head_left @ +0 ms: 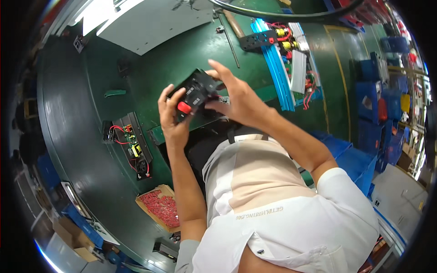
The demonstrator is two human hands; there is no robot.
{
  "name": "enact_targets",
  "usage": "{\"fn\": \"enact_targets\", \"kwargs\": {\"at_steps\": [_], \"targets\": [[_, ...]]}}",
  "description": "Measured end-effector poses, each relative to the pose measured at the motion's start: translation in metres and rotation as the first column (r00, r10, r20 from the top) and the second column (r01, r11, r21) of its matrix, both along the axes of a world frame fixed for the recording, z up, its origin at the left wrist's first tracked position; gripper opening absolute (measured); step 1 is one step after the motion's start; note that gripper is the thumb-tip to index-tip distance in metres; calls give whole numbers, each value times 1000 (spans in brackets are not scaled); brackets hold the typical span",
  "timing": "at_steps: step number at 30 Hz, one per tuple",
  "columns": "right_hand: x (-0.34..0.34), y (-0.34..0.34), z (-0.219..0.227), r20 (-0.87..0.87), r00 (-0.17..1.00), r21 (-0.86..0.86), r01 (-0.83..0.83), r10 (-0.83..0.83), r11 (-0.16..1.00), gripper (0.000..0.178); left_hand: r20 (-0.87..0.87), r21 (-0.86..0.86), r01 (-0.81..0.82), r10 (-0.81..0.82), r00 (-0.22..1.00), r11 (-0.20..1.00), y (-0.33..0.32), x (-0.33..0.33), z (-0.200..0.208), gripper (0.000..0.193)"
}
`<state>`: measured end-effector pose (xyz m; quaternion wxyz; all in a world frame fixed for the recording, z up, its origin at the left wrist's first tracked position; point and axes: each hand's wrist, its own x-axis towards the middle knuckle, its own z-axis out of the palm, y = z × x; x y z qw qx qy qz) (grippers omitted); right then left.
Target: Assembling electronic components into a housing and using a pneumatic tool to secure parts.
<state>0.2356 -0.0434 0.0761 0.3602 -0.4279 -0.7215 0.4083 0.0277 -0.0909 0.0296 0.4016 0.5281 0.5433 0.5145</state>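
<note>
A wide green workbench (191, 50) curves across the view, seen from above. A large pale grey metal sheet (150, 20) lies at its far side. To the right, a long blue aluminium housing (277, 68) packed with red wires and yellow parts stretches along the bench, near the right hand. At the left, a black panel with circuit parts (134, 145) and red wiring lies flat, well apart from the hands. Nearer the person, an open cardboard box of small red pieces (159, 207) sits at the bench edge. Above the bench centre, the left hand (172, 119) grasps a black panel with a red switch (195, 93) from below, thumb beside the switch. The right hand (236, 98) clasps the panel's far end, fingers spread over its top edge.
</note>
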Motion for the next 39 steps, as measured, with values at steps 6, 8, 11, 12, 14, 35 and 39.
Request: {"fn": "enact_targets", "kwargs": {"at_steps": [6, 8, 11, 12, 14, 35, 39], "targets": [[23, 39, -3, -133, 989, -248, 25, -60, 969, 61, -30, -9, 84, -84, 996, 996, 32, -19, -4, 44], [19, 43, -6, -166, 983, -290, 31, -83, 956, 54, 93, -65, 67, -61, 994, 996, 35, -23, -9, 44], [11, 39, -7, -181, 978, -257, 57, -106, 965, 52, 87, -75, 73, -66, 994, 995, 36, -22, -7, 45], [4, 36, -14, -206, 969, -247, 83, -136, 965, 44, 74, -74, 67, -62, 995, 995, 37, -22, -7, 45], [-3, 34, -17, -185, 975, -258, 75, -125, 963, 41, 96, -90, 72, -63, 993, 993, 38, -21, -4, 45], [-33, -7, -38, -10, 904, 229, 419, -428, 879, 11, -10, 20, 44, -43, 999, 999, 25, -10, -7, 48], [-27, -10, -47, -18, 899, 385, 409, -437, 827, 12, -26, 40, -6, 7, 1000, 999, 18, -5, -9, 52]]}}
